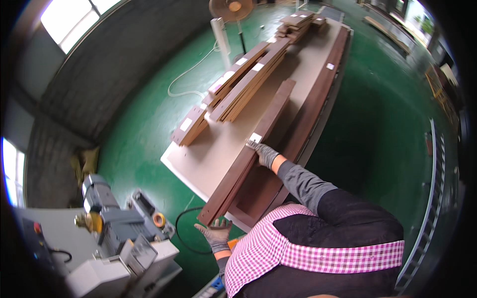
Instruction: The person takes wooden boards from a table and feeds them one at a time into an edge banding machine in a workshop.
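A long stack of narrow brown boards [233, 183] lies lengthwise on the table, its near end jutting past the table's edge. My right hand [267, 155], in a grey glove, grips the stack's right side about midway, with its fingertips by a white label [255, 138]. At the near end, my left hand [216, 235], also gloved, is held just under the boards' tip with fingers spread. Whether it touches the wood I cannot tell. Another long brown panel [310, 118] runs along the table's right side, partly behind my right arm.
More labelled board stacks [248, 82] lie on the left and far parts of the pale table [191, 168]. A grey motorised machine [119, 223] stands at lower left. Beyond the table is a round fan [232, 7]. A metal ladder-like frame [428, 213] lies on the green floor at right.
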A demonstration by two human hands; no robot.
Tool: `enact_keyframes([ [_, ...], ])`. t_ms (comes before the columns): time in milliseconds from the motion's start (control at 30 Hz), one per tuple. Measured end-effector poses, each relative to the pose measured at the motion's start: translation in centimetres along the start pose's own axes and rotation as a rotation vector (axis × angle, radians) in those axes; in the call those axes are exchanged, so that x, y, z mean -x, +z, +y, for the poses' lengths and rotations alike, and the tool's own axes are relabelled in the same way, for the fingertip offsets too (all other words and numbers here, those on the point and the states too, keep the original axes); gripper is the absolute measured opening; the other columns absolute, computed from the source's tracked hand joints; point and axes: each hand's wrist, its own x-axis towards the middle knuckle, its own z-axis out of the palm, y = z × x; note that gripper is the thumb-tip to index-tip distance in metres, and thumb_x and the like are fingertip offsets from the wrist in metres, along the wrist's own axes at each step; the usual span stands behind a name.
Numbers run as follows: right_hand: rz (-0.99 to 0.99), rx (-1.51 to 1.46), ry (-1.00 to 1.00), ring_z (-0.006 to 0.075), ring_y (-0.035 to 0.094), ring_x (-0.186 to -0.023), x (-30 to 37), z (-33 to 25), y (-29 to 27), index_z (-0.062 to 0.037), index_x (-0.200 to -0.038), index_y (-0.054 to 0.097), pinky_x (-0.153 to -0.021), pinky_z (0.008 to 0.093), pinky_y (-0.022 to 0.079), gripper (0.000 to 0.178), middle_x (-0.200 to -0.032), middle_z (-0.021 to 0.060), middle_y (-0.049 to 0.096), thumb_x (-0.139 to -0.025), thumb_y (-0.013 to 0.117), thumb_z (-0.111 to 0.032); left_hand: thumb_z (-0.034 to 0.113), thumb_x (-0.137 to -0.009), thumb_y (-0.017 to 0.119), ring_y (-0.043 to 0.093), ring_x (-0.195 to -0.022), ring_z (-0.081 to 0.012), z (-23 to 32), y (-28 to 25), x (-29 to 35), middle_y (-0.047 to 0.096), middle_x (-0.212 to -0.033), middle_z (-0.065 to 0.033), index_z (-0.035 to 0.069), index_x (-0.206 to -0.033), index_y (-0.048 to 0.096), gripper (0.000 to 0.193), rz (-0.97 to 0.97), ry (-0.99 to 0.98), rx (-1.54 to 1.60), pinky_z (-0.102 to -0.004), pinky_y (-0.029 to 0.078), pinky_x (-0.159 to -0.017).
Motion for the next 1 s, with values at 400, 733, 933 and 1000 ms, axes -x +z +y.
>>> enact_keyframes([
  [400, 0.290, -0.274, -0.306, 0.0227, 0.058, -0.105, 0.8, -0.6, -1.0, -0.0072, -0.112, 0.067, -0.094, 0.0363, 0.043, 0.060, -0.112, 0.0077, 0.066, -0.064, 0.087, -0.037, 0.078, -0.065, 0.067, 0.051, -0.102, -0.0279, -1.6, 0.3, -3.5, 0.054, -0.112, -0.0037, 0.019, -0.125, 0.052, 0.086, -0.340, -0.031, -0.213, -0.0440, 0.040, -0.092],
  [733, 0.228, -0.311, -0.355, 0.0217, 0.055, -0.108, -6.9, -9.6, -7.4, -0.0092, -0.114, 0.065, -0.098, 0.0356, 0.040, 0.060, -0.112, 0.0065, 0.065, -0.065, 0.088, -0.036, 0.084, -0.062, 0.062, 0.046, -0.107, -0.0277, -5.7, 10.8, -10.8, 0.051, -0.117, -0.0044, 0.016, -0.123, 0.052, 0.092, -0.323, -0.085, -0.287, -0.0449, 0.037, -0.096],
  [933, 0.296, -0.312, -0.365, 0.0227, 0.055, -0.111, -12.1, -19.8, -14.5, -0.0068, -0.117, 0.065, -0.100, 0.0351, 0.038, 0.064, -0.117, 0.0085, 0.065, -0.067, 0.086, -0.040, 0.089, -0.059, 0.059, 0.043, -0.113, -0.0283, -12.8, 21.6, -16.1, 0.048, -0.118, -0.0046, 0.017, -0.128, 0.049, 0.100, -0.348, -0.088, -0.409, -0.0454, 0.033, -0.101],
  [1000, 0.321, -0.277, -0.371, 0.0229, 0.051, -0.117, -14.4, -23.6, -17.8, -0.0063, -0.121, 0.063, -0.103, 0.0350, 0.035, 0.068, -0.122, 0.0091, 0.062, -0.067, 0.085, -0.043, 0.089, -0.060, 0.058, 0.041, -0.120, -0.0279, -16.0, 26.2, -17.9, 0.046, -0.128, -0.0041, 0.018, -0.133, 0.046, 0.103, -0.345, -0.097, -0.420, -0.0458, 0.030, -0.104],
])
